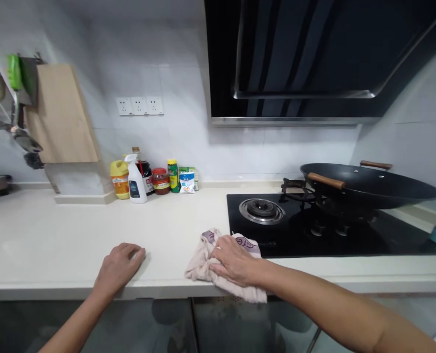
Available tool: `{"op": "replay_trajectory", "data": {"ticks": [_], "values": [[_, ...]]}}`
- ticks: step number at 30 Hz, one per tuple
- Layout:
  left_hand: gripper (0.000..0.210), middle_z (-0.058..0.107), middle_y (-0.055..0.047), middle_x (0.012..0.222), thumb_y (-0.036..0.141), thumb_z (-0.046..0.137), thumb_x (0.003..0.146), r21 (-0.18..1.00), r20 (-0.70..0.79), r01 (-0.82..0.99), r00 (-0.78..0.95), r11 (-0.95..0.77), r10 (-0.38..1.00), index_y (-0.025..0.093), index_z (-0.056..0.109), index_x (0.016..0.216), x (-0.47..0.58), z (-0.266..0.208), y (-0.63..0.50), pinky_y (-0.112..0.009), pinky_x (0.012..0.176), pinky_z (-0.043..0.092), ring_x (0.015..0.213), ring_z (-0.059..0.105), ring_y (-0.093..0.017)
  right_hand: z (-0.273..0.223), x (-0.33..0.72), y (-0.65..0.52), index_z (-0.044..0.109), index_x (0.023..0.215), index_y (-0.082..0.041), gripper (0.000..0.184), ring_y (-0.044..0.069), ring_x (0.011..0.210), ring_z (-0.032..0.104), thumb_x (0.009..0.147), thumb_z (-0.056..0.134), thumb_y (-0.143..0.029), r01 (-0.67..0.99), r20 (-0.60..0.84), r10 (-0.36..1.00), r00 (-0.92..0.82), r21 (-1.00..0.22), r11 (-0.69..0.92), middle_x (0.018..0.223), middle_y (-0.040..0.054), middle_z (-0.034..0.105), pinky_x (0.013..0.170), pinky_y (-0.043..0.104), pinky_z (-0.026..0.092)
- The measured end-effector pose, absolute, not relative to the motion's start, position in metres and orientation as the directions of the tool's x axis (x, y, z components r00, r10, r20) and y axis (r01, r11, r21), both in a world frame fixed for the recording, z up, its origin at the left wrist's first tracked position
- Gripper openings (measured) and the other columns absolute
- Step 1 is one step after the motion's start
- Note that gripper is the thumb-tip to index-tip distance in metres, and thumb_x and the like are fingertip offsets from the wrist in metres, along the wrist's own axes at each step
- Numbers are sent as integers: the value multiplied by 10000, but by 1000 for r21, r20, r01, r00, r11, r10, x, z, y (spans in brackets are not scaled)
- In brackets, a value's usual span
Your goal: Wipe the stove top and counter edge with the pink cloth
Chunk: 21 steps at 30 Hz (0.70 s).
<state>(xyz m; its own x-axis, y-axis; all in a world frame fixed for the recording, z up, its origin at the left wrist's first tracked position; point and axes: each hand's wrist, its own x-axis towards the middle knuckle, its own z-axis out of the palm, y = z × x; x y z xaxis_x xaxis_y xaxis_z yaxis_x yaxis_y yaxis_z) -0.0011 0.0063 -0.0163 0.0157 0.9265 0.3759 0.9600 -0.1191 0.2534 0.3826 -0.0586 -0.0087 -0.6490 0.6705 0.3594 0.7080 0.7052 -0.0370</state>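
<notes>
My right hand (234,262) presses down on a pale pink cloth (199,264) with purple lettering, its fingers bent into the folds. The cloth lies bunched at the left front corner of the black cooktop (291,240), partly on the white countertop (74,235) and hanging a little over the front edge. On the countertop to the left, near the edge, rests my left hand (120,264). It holds nothing; its fingers are loosely bent, with the thumb apart from them.
A black wok (372,184) with wooden handles sits on the right burner, its rim reaching past the stove. A spray bottle (136,181), a sauce jar (161,181) and other containers stand by the back wall. A range hood (295,59) overhangs the stove. A cutting board (63,113) hangs at left.
</notes>
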Motion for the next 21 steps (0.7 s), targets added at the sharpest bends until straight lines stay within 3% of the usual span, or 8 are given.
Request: {"op": "replay_trajectory", "data": {"ticks": [4, 12, 17, 21], "values": [[480, 735, -127, 1153, 550, 417, 881, 237, 375, 964, 23, -120, 927, 212, 754, 939, -5, -18, 10, -442, 950, 497, 1152, 635, -350, -6, 421, -58, 673, 1024, -206, 392, 251, 1027, 475, 1044, 397, -482, 807, 374, 741, -558, 35, 590, 1086, 99, 575, 929, 407, 376], [472, 738, -110, 1173, 507, 412, 913, 209, 309, 974, 22, -90, 951, 184, 750, 975, 0, -7, 7, -393, 987, 470, 1143, 630, -307, 4, 499, -41, 645, 1190, -195, 389, 310, 1099, 542, 1020, 363, -401, 991, 299, 944, -137, 30, 134, 1171, 156, 633, 971, 459, 362], [500, 732, -121, 1189, 516, 402, 918, 220, 281, 972, 16, -81, 959, 166, 748, 1012, -3, -8, 11, -385, 997, 464, 1142, 630, -306, -2, 548, -25, 622, 1234, -133, 426, 356, 1188, 527, 1001, 360, -375, 976, 250, 944, 217, -35, -215, 1258, 220, 611, 1018, 497, 348], [494, 738, -124, 1185, 519, 424, 912, 229, 291, 971, 2, -72, 957, 161, 753, 1002, -4, -9, 13, -384, 992, 465, 1129, 633, -303, -5, 576, -3, 561, 1333, -77, 471, 400, 1269, 479, 984, 344, -307, 919, 200, 897, 395, -99, -383, 1362, 278, 543, 1045, 570, 323]]}}
